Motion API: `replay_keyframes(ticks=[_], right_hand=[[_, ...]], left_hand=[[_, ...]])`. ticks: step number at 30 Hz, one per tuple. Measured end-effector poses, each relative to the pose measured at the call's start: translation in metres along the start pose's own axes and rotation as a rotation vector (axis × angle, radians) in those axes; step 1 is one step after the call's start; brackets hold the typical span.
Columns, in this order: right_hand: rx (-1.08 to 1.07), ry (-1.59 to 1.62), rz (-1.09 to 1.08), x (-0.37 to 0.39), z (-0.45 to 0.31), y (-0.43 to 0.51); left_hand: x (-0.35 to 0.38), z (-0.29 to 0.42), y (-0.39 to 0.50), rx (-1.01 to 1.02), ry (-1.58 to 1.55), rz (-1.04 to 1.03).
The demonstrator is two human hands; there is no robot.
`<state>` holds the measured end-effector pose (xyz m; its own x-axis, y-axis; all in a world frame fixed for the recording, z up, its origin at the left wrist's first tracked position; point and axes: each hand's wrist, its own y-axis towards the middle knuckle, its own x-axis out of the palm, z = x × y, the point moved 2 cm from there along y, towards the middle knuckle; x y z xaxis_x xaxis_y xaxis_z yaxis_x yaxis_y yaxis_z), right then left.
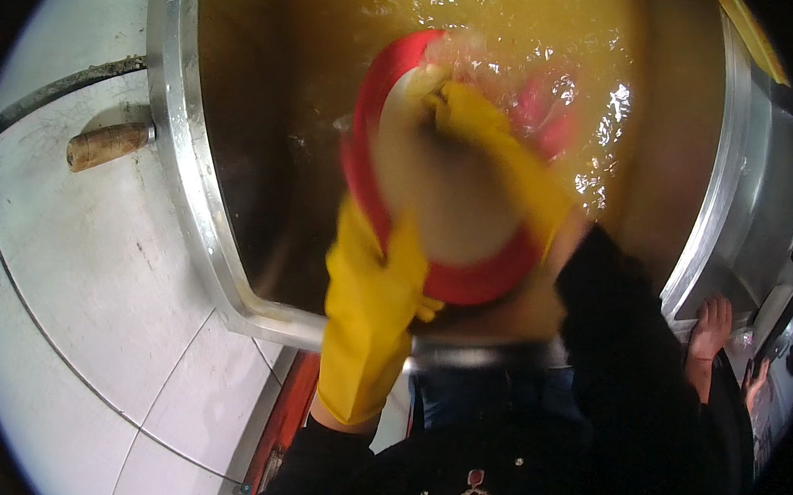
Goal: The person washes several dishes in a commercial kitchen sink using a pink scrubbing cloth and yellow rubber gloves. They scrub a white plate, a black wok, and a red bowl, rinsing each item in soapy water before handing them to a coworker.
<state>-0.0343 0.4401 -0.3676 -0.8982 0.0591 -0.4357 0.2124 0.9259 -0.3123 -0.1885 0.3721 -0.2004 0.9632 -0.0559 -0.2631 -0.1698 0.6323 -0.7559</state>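
My left hand [381,274], in a yellow rubber glove, grips the near left rim of a round dish [483,284] with a red rim and a pale inside. The dish is tilted over the brownish water of a metal sink [199,165]. My right hand [471,111], also gloved in yellow, reaches across the dish to its far side with fingers curled. It is blurred, and whether something is held under its fingers I cannot tell. Beside it, bright pink shapes [543,116] show in the rippling water, too unclear to name.
Left of the sink, a wooden handle [110,147] lies on the white tiled surface [81,225]. To the right stands a second metal basin [775,157]. Another person's hand [712,325] rests near its edge, with a further hand [756,384] below. Something yellow [756,38] crosses the upper right corner.
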Motion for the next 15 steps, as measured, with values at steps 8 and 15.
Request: replay_keyframes(ticks=[8, 15], right_hand=[[0.245, -0.723, -0.471, -0.024, 0.049, -0.061], [-0.066, 0.000, -0.438, 0.024, -0.019, -0.048]], left_hand=[[0.003, 0.004, 0.002, 0.033, 0.045, 0.013], [0.001, -0.007, 0.011, -0.013, 0.075, -0.007]])
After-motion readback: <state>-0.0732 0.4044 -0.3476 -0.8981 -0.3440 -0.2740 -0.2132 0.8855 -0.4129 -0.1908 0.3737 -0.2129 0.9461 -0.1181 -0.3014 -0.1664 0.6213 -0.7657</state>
